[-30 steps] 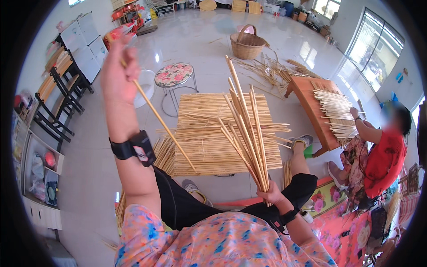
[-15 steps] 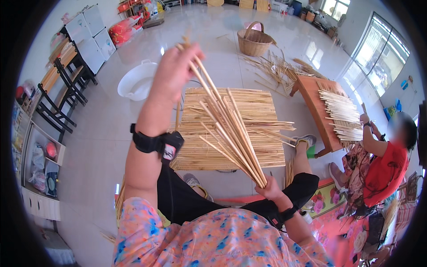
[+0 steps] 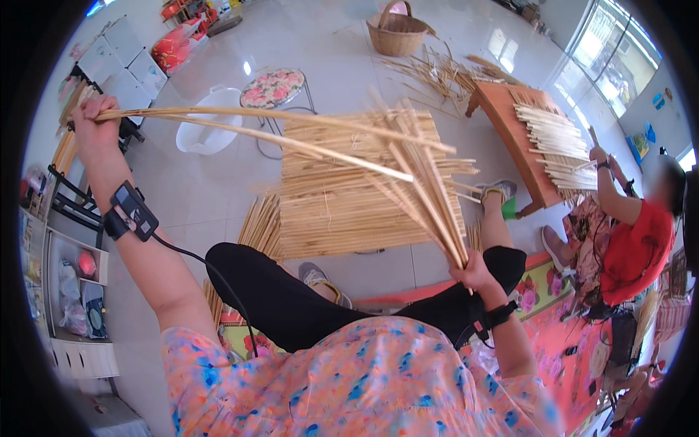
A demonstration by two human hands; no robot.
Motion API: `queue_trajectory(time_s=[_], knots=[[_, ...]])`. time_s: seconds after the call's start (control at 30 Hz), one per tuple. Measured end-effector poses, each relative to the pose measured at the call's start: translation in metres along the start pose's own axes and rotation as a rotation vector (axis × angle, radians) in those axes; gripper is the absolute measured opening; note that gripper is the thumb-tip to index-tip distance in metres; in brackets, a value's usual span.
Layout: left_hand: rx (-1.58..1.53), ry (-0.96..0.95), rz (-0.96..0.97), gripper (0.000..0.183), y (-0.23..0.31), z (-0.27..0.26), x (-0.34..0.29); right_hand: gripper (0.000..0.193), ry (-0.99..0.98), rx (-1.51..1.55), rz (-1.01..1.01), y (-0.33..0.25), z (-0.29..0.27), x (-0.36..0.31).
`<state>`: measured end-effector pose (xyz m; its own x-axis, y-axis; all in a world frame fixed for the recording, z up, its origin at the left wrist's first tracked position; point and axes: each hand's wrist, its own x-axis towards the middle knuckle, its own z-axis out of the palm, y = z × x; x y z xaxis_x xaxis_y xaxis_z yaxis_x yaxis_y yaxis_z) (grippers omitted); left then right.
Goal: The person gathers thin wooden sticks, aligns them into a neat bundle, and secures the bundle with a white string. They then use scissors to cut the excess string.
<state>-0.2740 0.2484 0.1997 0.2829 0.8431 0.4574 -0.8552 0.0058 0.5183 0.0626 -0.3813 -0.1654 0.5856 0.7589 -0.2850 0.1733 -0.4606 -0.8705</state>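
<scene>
My left hand, stretched far out to the left, is closed round the ends of a few long, pale reed stalks. Their other ends reach across to the right, over the flat layer of stalks in front of me. Closed too is my right hand, by my right knee, gripping the lower end of a fanned bundle of reed stalks; its upper ends are blurred. Beneath the bundle, the flat layer of stalks lies side by side between my feet, with thin ties across it.
A floral-topped stool and a white basin stand beyond the layer. Farther off are a wicker basket and loose stalks. At right, a person in red handles stalks on a low wooden table.
My left hand has swung out to the left, drawing a few stalks away from the bundle. My right hand has shifted slightly right and up with the rest. The stool has come into sight.
</scene>
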Motion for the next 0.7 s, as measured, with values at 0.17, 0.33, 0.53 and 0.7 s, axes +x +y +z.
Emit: queue_trajectory(time_s=[0.17,0.33,0.53,0.7], knots=[[-0.023,0.061,0.13,0.026,-0.014,0.003,-0.013,0.023,0.221,0.044,-0.017,0.002,-0.007,0.003],[-0.042,-0.005,0.169,0.026,0.003,0.0,0.014,0.015,0.373,0.11,0.037,0.027,-0.033,0.0],[0.257,-0.001,0.194,0.011,-0.087,0.1,-0.062,0.007,0.518,0.545,-0.008,0.002,-0.034,0.001],[0.27,-0.38,0.112,0.02,-0.194,0.179,-0.158,0.018,0.538,0.86,-0.071,-0.029,-0.018,0.028]])
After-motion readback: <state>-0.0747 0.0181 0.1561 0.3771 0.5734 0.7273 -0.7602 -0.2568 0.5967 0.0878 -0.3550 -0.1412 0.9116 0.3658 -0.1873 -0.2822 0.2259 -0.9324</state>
